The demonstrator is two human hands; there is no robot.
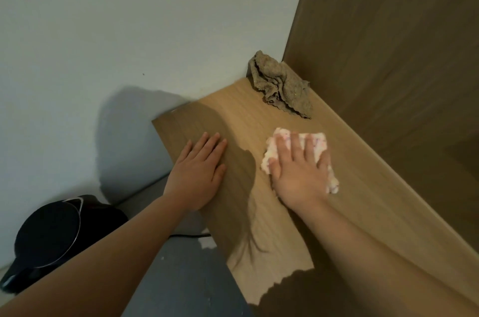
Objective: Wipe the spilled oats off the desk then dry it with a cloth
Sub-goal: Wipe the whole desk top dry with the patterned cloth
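the white cloth (319,138) with pink flecks lies flat on the middle of the desk (241,109), pressed down by the right hand (300,174) with its fingers straight and spread apart. the left hand (199,174) rests palm down near the desk's left edge, fingers straight and close together. a crumpled brown rag (282,86) sits in the far corner against the wooden panel (388,57), and a black kettle (51,236) stands on the floor at lower left.
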